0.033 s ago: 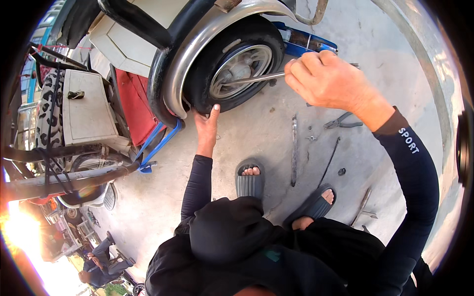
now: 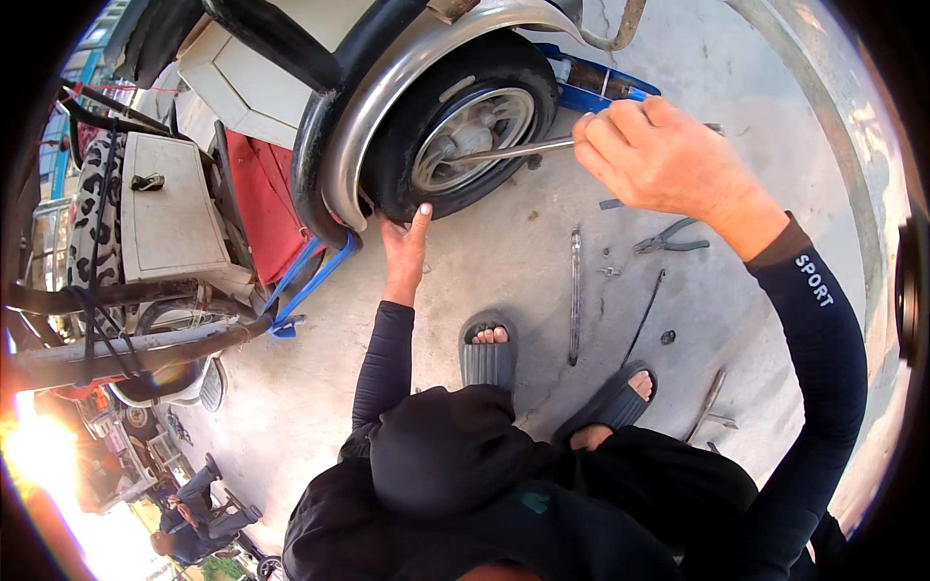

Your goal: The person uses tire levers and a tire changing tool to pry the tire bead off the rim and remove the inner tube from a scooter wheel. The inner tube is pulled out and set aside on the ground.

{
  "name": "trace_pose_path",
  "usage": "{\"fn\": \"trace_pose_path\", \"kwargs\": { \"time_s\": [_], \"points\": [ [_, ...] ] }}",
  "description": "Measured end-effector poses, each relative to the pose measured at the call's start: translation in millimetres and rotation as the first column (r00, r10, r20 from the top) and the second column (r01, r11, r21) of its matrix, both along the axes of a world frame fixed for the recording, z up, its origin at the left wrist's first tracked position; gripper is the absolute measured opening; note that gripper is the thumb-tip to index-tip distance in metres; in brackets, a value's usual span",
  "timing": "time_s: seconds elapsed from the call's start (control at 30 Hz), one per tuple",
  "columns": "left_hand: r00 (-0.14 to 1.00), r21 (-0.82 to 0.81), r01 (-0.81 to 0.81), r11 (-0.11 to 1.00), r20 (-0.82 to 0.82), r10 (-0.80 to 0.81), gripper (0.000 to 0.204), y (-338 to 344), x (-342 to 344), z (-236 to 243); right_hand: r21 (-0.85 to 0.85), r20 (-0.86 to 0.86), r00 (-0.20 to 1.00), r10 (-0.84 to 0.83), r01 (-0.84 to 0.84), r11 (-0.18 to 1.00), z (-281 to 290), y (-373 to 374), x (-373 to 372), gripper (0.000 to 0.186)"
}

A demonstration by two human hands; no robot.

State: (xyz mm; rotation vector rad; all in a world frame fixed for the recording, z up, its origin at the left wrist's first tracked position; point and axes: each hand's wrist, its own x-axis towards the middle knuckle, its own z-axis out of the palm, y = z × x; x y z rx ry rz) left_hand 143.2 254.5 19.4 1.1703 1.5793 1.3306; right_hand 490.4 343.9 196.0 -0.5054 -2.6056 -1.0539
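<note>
My right hand [image 2: 647,160] is closed round a long metal bar [image 2: 528,149]. The bar's far end reaches across the rim of a small wheel [image 2: 472,145], by the spokes; whether it touches them I cannot tell. My left hand [image 2: 405,250] grips the bottom of the wheel's black tyre [image 2: 402,184], thumb on the outer side and fingers hidden behind. The wheel sits beneath a curved metal fender [image 2: 354,136] on a vehicle with black tube bars. A blue jack [image 2: 591,82] lies low behind the wheel.
On the concrete lie pliers [image 2: 671,238], another metal bar [image 2: 575,295], a thin dark rod [image 2: 646,315], a small dark round part [image 2: 667,338] and a metal tool [image 2: 707,407]. A blue strap [image 2: 315,286] hangs from the frame. A seated person [image 2: 189,513] is at far lower left.
My right hand and the bar have shifted slightly to the right. My left hand stays at the tyre.
</note>
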Motion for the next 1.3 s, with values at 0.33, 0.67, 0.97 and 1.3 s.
{"fn": "trace_pose_path", "kwargs": {
  "time_s": [0.33, 0.67, 0.97, 1.3],
  "points": [
    [0.995, 0.075, 0.050, 0.996, 0.082, -0.056, 0.069, 10, -17, 4, -0.758, 0.033, 0.855, -0.517, 0.358, 0.545, 57, -54, -11, 0.015],
    [0.981, 0.047, 0.030, 0.998, 0.193, -0.038, 0.074, 11, -15, 10, -0.661, 0.077, 0.862, -0.501, 0.420, 0.622, 100, -43, -42, 0.012],
    [0.919, 0.063, 0.001, 0.998, 0.392, -0.026, 0.085, 8, -3, 11, -0.685, 0.113, 0.913, -0.393, 0.358, 0.634, 85, -35, -91, 0.007],
    [0.927, 0.062, -0.010, 0.998, 0.374, -0.014, 0.089, 14, 3, 2, -0.826, -0.305, 0.695, -0.651, 0.147, 0.544, -121, -98, -67, 0.032]
  ]
}}
